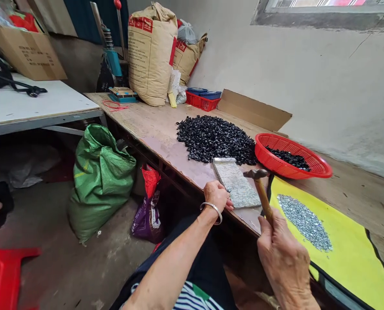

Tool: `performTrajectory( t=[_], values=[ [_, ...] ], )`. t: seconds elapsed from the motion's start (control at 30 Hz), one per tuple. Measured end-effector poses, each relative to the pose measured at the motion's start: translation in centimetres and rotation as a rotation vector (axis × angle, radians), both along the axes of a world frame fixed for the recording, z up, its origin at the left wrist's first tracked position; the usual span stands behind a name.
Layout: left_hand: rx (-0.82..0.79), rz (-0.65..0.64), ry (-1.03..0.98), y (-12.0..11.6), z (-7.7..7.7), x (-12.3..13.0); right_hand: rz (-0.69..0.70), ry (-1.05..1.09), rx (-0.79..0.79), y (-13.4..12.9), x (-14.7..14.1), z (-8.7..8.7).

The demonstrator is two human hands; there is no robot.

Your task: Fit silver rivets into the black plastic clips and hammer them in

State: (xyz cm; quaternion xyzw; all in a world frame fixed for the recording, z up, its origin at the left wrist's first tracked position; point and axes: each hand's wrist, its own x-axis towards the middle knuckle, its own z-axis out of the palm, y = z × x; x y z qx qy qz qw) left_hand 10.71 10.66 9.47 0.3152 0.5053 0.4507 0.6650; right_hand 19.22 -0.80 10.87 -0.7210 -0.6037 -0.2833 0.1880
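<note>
My right hand (284,254) is wrapped round the wooden handle of a hammer (263,196), its metal head raised over the right side of a worn grey slab (237,183). At the slab's near left edge, my left hand (216,194), with a bangle on the wrist, is closed in a pinch. A small dark bit shows by its fingertips, too little of it visible to name. Just beyond the slab spreads a heap of small black parts (216,137). Small shiny metal pieces (304,221) lie on a yellow sheet (349,245) to the right of the hammer.
A red basket (295,173) holding black parts stands right of the heap. Farther back are a cardboard strip (254,110), a red tray (203,102), a large paper sack (151,56) and a teal hand press (112,62). Below the table's left edge sits a green sack (101,181).
</note>
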Motion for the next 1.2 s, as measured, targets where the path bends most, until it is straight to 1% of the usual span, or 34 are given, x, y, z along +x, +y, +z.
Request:
performTrajectory(
  t=[0.03,0.1,0.13,0.17,0.23,0.3,0.37,0.4,0.43,0.5,0.6,0.7,0.77,0.83,0.87,0.9,0.93,0.97,1.0,1.03,1.07,1.1,1.13,1.2],
  values=[
    [0.000,0.003,0.000,0.0,-0.1,0.0,-0.016,0.005,-0.037,0.1,-0.1,-0.2],
    [0.001,0.013,-0.003,0.1,-0.2,0.1,-0.038,0.035,-0.198,0.3,-0.1,-0.5],
    [0.002,0.016,-0.007,0.1,-0.2,0.1,-0.034,0.076,-0.274,0.4,0.1,-0.7],
    [0.003,0.017,-0.012,0.1,-0.2,0.1,-0.020,0.145,-0.312,0.7,0.4,-0.8],
    [0.003,0.013,-0.036,0.1,-0.2,0.1,0.006,0.377,-0.280,1.2,1.3,-0.7],
    [0.008,0.005,-0.077,-0.1,-0.1,-0.3,0.063,0.724,-0.267,1.8,2.2,-0.5],
    [0.024,-0.003,-0.124,-0.7,0.1,-1.2,0.153,1.075,-0.332,2.5,2.7,-0.3],
    [0.034,-0.007,-0.143,-1.1,0.1,-1.8,0.186,1.179,-0.379,2.9,2.8,-0.3],
    [0.049,-0.015,-0.164,-1.6,0.1,-2.6,0.200,1.219,-0.417,3.3,2.8,-0.2],
    [0.087,-0.040,-0.208,-2.7,-0.1,-4.4,0.166,1.154,-0.451,4.0,2.7,-0.1],
    [0.172,-0.103,-0.269,-4.8,-0.1,-7.3,0.064,0.945,-0.473,4.7,2.4,0.3],
    [0.199,-0.120,-0.231,-6.7,0.5,-9.5,-0.014,0.755,-0.444,4.6,2.1,0.8],
    [0.200,-0.117,-0.183,-7.8,1.2,-10.4,-0.055,0.535,-0.402,3.8,1.6,1.1],
    [0.201,-0.103,-0.119,-8.7,1.8,-10.8,-0.036,0.350,-0.324,2.7,0.6,1.5],
    [0.206,-0.097,-0.082,-9.1,2.0,-10.9,0.018,0.345,-0.279,2.1,0.0,1.6],
    [0.214,-0.095,-0.044,-9.4,2.1,-10.9,0.100,0.430,-0.255,1.4,-0.8,1.7],
    [0.227,-0.098,-0.009,-9.7,2.2,-10.9,0.197,0.611,-0.262,0.8,-1.6,1.8],
    [0.246,-0.104,0.021,-9.9,2.2,-10.9,0.300,0.845,-0.308,0.2,-2.5,1.8],
    [0.266,-0.111,0.042,-10.0,2.1,-10.9,0.390,1.094,-0.385,-0.4,-3.5,1.8],
    [0.282,-0.116,0.056,-10.2,2.0,-11.0,0.456,1.323,-0.456,-0.9,-4.3,1.7],
    [0.291,-0.120,0.059,-10.3,1.8,-11.0,0.495,1.513,-0.503,-1.3,-5.1,1.5],
    [0.294,-0.123,0.052,-10.4,1.7,-11.1,0.509,1.657,-0.507,-1.5,-5.8,1.3],
    [0.291,-0.126,0.039,-10.4,1.5,-11.2,0.511,1.755,-0.479,-1.8,-6.3,1.0],
    [0.284,-0.127,0.012,-10.6,1.2,-11.3,0.499,1.865,-0.398,-2.0,-7.0,0.5]
  ],
)
